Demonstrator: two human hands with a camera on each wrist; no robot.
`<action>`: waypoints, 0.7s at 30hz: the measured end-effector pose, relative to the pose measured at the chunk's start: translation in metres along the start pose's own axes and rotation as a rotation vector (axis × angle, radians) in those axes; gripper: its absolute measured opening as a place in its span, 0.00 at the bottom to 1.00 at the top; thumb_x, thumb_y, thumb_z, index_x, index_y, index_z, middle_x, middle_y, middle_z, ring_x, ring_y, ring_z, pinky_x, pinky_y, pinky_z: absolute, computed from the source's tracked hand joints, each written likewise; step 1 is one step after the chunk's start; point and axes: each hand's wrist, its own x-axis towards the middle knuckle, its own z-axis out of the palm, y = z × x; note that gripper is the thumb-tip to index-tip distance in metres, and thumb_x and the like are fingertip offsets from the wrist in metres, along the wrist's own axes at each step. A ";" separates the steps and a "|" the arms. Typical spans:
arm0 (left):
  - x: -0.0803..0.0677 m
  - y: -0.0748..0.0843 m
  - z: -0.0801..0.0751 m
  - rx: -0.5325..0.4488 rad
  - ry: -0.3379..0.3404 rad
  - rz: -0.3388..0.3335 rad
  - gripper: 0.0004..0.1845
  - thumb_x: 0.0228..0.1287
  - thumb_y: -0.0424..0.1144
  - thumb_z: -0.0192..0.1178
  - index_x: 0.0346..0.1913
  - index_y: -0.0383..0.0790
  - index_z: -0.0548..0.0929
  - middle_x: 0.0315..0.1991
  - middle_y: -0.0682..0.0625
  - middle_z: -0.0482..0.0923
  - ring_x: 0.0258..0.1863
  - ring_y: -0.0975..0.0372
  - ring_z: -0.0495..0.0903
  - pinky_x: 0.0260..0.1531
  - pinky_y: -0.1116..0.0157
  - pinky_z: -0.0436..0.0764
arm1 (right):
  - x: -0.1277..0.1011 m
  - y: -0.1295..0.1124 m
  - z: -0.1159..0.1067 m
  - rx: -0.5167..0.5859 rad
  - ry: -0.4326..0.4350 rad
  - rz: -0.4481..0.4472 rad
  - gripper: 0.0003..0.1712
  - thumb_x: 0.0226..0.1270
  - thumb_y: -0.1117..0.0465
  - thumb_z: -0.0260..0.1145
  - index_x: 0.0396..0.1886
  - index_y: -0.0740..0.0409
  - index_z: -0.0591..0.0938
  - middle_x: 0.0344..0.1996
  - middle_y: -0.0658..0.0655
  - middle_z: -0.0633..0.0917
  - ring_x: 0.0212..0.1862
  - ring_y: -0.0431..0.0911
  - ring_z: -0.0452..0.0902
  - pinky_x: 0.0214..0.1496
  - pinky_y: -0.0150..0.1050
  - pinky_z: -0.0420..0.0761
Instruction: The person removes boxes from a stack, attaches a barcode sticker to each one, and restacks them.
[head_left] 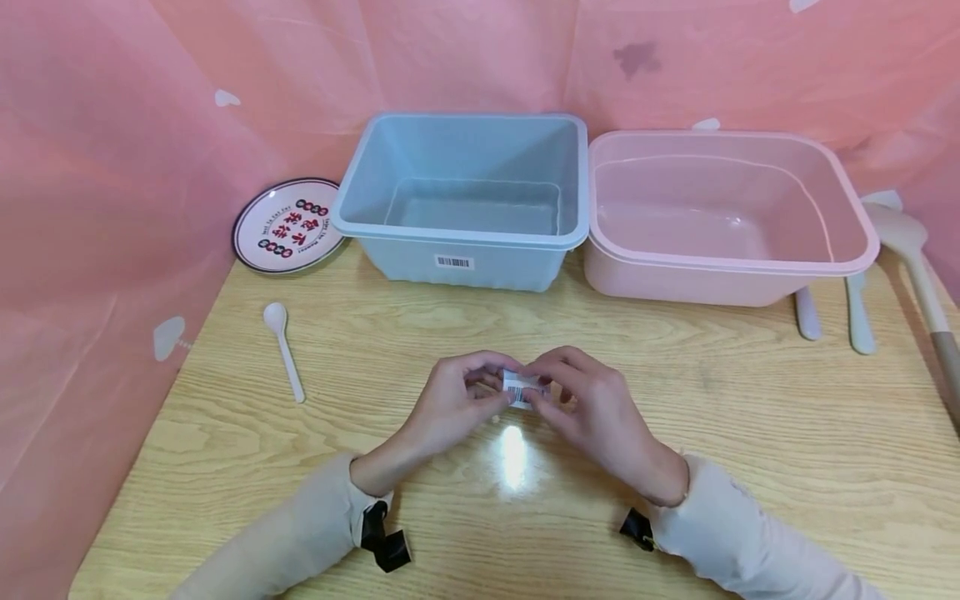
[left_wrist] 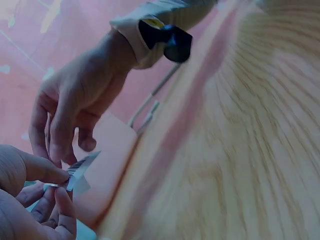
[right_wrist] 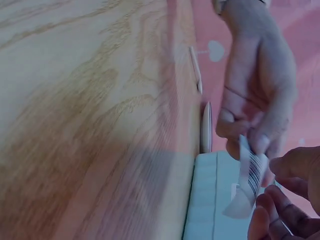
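Note:
A small white barcode label (head_left: pixel 517 390) is held between both hands over the middle of the table. The left hand (head_left: pixel 456 404) pinches its left side between thumb and fingers. At its right side, the thumb and forefinger of the right hand (head_left: pixel 596 408) grip the edge. Part of the label (right_wrist: pixel 252 172) looks bent and curled in the right wrist view, with black bars on one face. In the left wrist view, the left hand's thumb lies over the label (left_wrist: pixel 79 170), and the right hand's fingers reach down close behind it.
Behind the hands stand a blue-grey bin (head_left: pixel 457 258) with a barcode and a pink bin (head_left: pixel 690 283). To the left lie a printed plate (head_left: pixel 288 225) and a white spoon (head_left: pixel 285 354). At the right are two utensil handles (head_left: pixel 807 315) and a long-handled utensil (head_left: pixel 926 287).

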 end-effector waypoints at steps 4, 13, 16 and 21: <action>-0.001 0.008 0.004 -0.036 -0.006 0.000 0.15 0.57 0.23 0.62 0.49 0.30 0.82 0.42 0.38 0.83 0.37 0.61 0.82 0.32 0.70 0.84 | -0.001 -0.003 0.001 -0.023 0.037 -0.075 0.14 0.47 0.71 0.76 0.36 0.57 0.86 0.35 0.52 0.84 0.32 0.40 0.79 0.26 0.31 0.80; -0.002 0.017 0.007 -0.097 0.020 -0.061 0.14 0.55 0.23 0.63 0.46 0.30 0.83 0.41 0.38 0.84 0.37 0.64 0.81 0.36 0.71 0.83 | -0.002 -0.001 -0.002 -0.017 0.044 -0.057 0.11 0.49 0.69 0.76 0.34 0.58 0.87 0.35 0.53 0.84 0.34 0.40 0.78 0.27 0.30 0.78; -0.001 0.019 0.007 -0.110 0.017 -0.079 0.15 0.54 0.23 0.64 0.46 0.30 0.84 0.42 0.38 0.85 0.37 0.63 0.82 0.38 0.70 0.84 | -0.003 -0.001 -0.003 -0.003 0.049 -0.059 0.10 0.51 0.70 0.75 0.34 0.59 0.88 0.35 0.53 0.83 0.34 0.41 0.78 0.28 0.31 0.78; 0.000 0.019 0.007 -0.165 -0.008 -0.104 0.15 0.55 0.23 0.64 0.48 0.29 0.83 0.45 0.37 0.84 0.38 0.63 0.83 0.42 0.68 0.84 | -0.004 -0.001 -0.003 0.014 0.055 -0.067 0.10 0.50 0.71 0.75 0.34 0.60 0.88 0.35 0.54 0.83 0.34 0.41 0.78 0.28 0.30 0.78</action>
